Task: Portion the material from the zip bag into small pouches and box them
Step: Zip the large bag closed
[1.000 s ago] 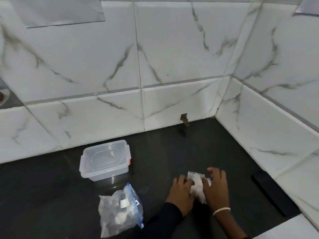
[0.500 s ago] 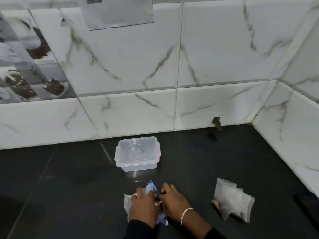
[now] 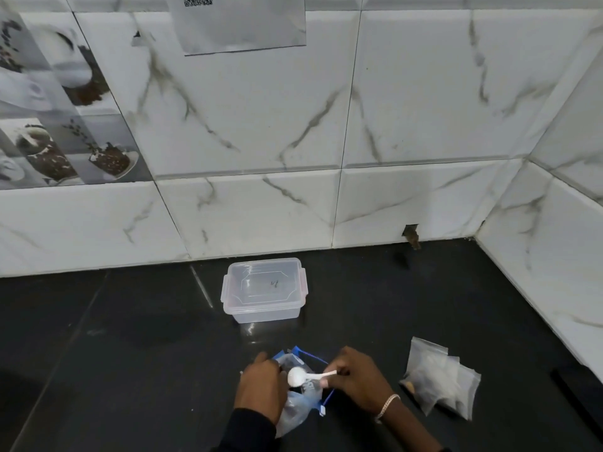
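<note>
Right hand (image 3: 357, 381) pinches spoon (image 3: 297, 376) over zip bag (image 3: 295, 414).

It looks like a kitchen: a dark polished countertop (image 3: 98, 353) meets marble-look wall tiles (image 3: 408, 109), beside decorative tiles (image 3: 65, 132) picturing cups and coffee beans.

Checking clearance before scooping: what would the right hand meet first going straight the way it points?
Probably the zip bag: the white spoon in the right hand points left over its mouth, with the left hand gripping the bag just beyond. Height is unclear.
</note>
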Action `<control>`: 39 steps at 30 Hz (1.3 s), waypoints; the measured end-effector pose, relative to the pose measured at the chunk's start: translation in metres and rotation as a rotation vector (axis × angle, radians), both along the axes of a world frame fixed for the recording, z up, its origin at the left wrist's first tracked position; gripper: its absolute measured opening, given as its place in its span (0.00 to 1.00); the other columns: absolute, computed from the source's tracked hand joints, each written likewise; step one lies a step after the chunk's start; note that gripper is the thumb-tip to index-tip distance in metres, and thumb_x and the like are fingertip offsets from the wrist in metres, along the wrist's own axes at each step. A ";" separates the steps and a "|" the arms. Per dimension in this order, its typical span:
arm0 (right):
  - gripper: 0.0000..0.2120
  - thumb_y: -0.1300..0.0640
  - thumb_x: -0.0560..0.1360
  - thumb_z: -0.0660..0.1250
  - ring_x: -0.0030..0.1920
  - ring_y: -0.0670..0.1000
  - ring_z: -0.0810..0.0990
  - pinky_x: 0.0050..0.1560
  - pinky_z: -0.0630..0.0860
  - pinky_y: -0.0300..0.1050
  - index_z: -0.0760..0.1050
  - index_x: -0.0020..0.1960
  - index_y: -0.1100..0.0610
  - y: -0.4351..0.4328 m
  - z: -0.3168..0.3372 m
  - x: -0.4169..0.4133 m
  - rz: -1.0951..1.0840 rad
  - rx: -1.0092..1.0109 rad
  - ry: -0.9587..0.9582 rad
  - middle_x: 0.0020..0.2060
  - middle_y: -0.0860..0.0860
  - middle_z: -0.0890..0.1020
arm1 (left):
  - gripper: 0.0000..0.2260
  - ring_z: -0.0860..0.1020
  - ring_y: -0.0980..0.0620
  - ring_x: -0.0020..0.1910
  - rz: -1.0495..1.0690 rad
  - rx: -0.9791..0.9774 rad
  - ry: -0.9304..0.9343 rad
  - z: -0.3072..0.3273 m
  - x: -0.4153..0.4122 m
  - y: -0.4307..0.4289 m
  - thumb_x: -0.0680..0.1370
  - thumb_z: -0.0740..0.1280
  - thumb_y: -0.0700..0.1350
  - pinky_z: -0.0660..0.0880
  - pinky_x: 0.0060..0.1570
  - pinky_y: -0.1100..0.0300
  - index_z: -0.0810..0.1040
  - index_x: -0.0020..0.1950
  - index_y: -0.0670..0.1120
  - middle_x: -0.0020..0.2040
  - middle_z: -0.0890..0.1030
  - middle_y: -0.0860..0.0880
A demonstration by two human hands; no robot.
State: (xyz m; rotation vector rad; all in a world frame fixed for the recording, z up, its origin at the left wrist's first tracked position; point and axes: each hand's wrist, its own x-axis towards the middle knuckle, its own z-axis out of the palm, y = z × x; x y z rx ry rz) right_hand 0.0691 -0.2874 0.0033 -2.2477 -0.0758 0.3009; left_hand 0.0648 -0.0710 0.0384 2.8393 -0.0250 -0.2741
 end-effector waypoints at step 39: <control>0.11 0.56 0.70 0.68 0.38 0.50 0.75 0.41 0.72 0.44 0.74 0.52 0.55 -0.006 -0.010 0.118 -0.254 -0.228 -0.300 0.48 0.50 0.69 | 0.08 0.79 0.53 0.49 0.087 -0.287 -0.171 0.014 0.053 -0.006 0.78 0.64 0.45 0.74 0.48 0.62 0.82 0.46 0.48 0.52 0.78 0.53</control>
